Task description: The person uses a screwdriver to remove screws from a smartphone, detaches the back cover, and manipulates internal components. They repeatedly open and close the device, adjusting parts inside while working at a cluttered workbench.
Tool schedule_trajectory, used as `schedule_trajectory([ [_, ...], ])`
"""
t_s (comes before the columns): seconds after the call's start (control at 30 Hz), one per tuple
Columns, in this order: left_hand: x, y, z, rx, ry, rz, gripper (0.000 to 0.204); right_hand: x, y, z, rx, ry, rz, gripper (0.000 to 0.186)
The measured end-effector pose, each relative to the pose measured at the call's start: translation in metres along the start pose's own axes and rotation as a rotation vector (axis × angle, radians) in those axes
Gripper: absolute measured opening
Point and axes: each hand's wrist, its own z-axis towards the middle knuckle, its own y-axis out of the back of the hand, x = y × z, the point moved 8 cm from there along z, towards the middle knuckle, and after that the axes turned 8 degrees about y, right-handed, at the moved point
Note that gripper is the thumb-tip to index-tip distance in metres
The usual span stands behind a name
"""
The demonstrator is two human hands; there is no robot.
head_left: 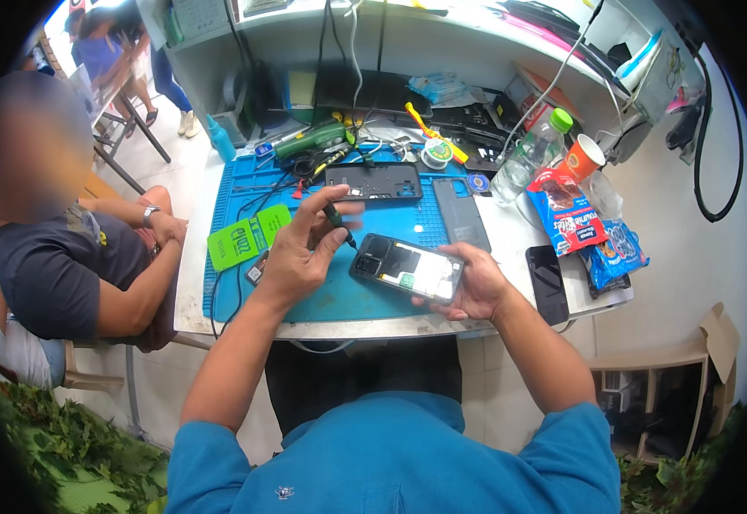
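Left hand pinches a dark screwdriver, its tip right by the open-backed phone! Right hand grips that phone above the blue mat.

There was one left hand and one right hand, two in all, with one screwdriver and one opened phone. The bench held one blue mat, one dark phone frame, one grey back panel and one black phone. There was one red packet and one blue packet, making two, plus one clear bottle, one paper cup and one solder spool.
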Motion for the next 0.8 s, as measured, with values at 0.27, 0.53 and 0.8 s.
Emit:
schedule_trajectory([
  [0.27, -0.009, 0.001, 0.006, 0.064, 0.068, 0.023, 0.055, -0.001, -0.001, -0.001, 0.040, -0.001, 0.013, 0.069],
  [0.53, -0.014, 0.011, 0.008, 0.026, 0.171, 0.321, 0.056, -0.001, 0.000, -0.001, 0.045, -0.017, 0.032, 0.069],
  [0.8, -0.017, 0.013, 0.013, 0.050, 0.140, 0.176, 0.058, -0.002, 0.002, -0.001, -0.006, -0.028, 0.045, 0.070],
])
